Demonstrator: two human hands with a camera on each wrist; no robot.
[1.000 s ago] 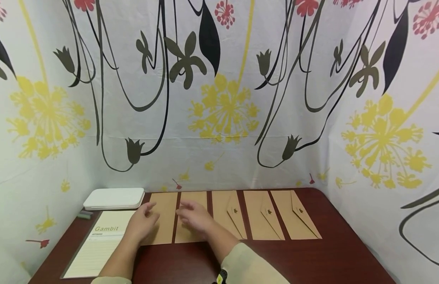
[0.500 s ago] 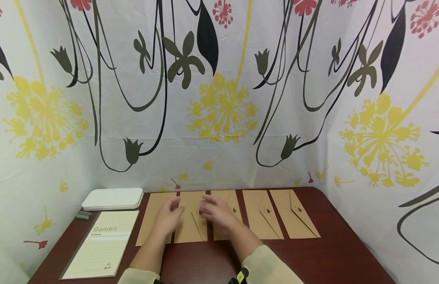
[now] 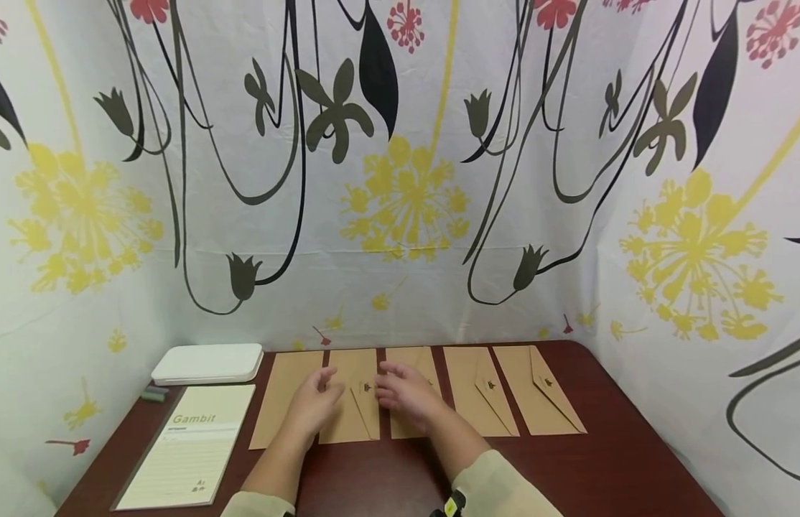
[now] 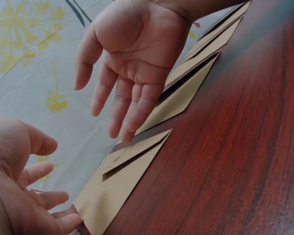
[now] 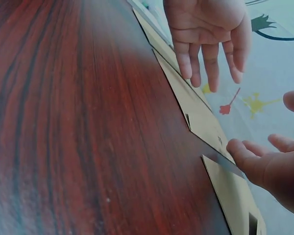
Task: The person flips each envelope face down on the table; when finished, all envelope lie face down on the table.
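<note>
Several brown kraft envelopes lie side by side in a row at the back of the table. My left hand [image 3: 312,406] hovers near the second envelope [image 3: 355,416] from the left, over the gap beside the first envelope [image 3: 286,391]. Over the third envelope [image 3: 400,359] is my right hand [image 3: 409,395], hiding much of it. Both palms face each other with relaxed fingers and hold nothing. The left wrist view shows a diagonal flap on an envelope [image 4: 125,181] below the hands. In the right wrist view, my right hand [image 5: 279,169] appears above the envelopes, its fingers loosely bent.
A notebook [image 3: 187,449] marked "Gambit" lies on the left of the dark red table [image 3: 607,474]. Behind it are a white flat case [image 3: 208,362] and small greenish sticks [image 3: 154,393]. The fourth envelope [image 3: 480,391] and fifth envelope [image 3: 538,391] lie right. A floral curtain [image 3: 400,301] surrounds the table.
Both hands have moved right by about one envelope, uncovering the notebook's right side and the second envelope's flap and dark mark. Over the last half second they barely shift. The envelopes stay in place.
</note>
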